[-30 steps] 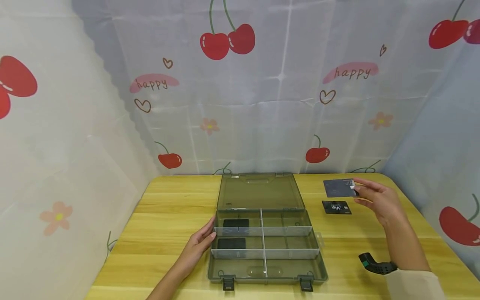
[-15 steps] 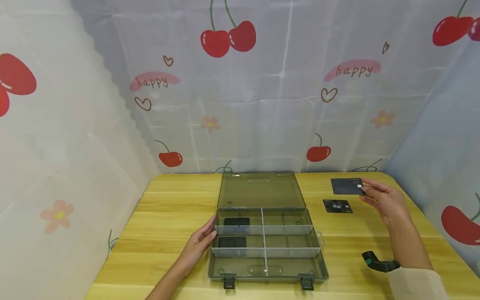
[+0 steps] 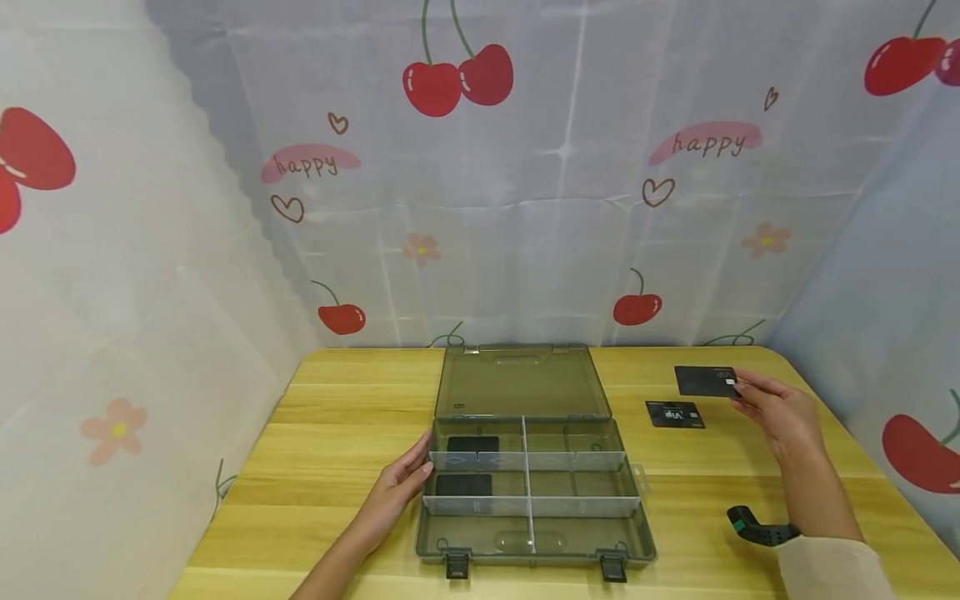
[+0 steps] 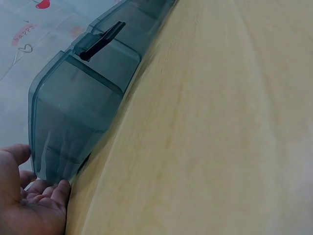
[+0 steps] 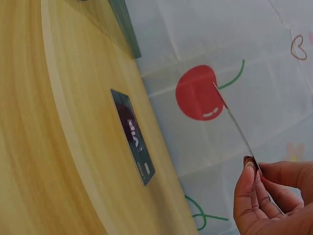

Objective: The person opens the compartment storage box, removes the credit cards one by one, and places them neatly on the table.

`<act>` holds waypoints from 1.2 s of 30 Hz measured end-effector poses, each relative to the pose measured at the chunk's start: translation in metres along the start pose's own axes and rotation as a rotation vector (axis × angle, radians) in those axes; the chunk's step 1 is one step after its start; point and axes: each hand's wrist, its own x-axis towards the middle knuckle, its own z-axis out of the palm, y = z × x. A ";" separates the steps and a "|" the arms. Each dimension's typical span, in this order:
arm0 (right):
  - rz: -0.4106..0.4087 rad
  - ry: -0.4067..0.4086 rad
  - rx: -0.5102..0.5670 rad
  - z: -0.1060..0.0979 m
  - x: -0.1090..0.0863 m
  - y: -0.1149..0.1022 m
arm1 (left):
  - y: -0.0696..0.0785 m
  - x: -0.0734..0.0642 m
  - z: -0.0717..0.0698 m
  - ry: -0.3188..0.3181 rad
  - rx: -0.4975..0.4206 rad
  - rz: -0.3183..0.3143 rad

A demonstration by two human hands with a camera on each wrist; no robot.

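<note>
Dark card point(image 3: 705, 381), long axis leftward from pinching right fingers point(image 5: 244, 191), left fingers point(image 4: 59, 195) against box point(image 4: 68, 107)

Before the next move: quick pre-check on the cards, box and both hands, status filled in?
1. Right hand pinching the held card by its edge: ok.
2. Held card above the box: not ok, it is off to the box's right.
3. Lid folded back, not covering the compartments: ok.
4. Left hand touching the box's left side: ok. How firmly: cannot tell.
5. Front-left compartment free of cards: ok.
6. Other VIP card flat on the table, apart from the held one: ok.
</note>
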 end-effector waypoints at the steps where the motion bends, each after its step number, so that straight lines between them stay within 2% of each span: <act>1: 0.006 0.009 0.009 -0.002 0.001 0.000 | 0.000 0.000 0.000 -0.001 -0.001 -0.001; 8: 0.033 0.076 0.020 -0.017 0.003 0.003 | -0.001 0.001 -0.001 -0.012 0.022 0.024; 13: 0.046 0.129 0.010 -0.027 0.004 0.007 | -0.001 0.001 -0.001 -0.010 0.004 0.008; 24: 0.058 0.197 -0.086 -0.043 0.009 0.017 | 0.000 -0.001 0.000 -0.004 -0.009 0.000; 36: 0.113 0.244 -0.172 -0.054 0.012 0.024 | 0.000 -0.001 0.000 -0.004 0.002 0.000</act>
